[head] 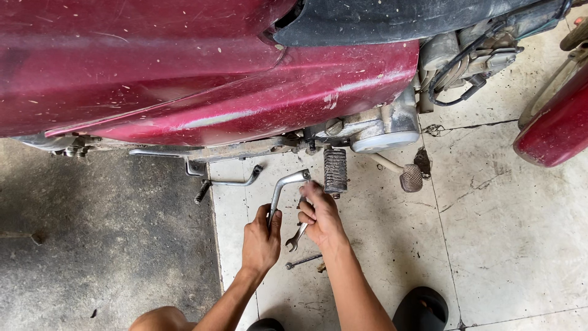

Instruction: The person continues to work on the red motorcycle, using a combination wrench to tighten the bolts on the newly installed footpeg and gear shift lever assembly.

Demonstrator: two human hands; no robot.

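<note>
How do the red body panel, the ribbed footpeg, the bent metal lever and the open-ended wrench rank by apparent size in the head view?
1. red body panel
2. bent metal lever
3. ribbed footpeg
Open-ended wrench: unsure, mostly hidden by the right hand.

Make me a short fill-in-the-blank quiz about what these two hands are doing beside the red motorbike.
1. The left hand grips a bent ____ lever.
2. The right hand holds an open-ended ____.
3. The motorbike's body panel is dark ____.
4. A ribbed footpeg sits just ____ the right hand.

Missing words: metal; wrench; red; above
</note>
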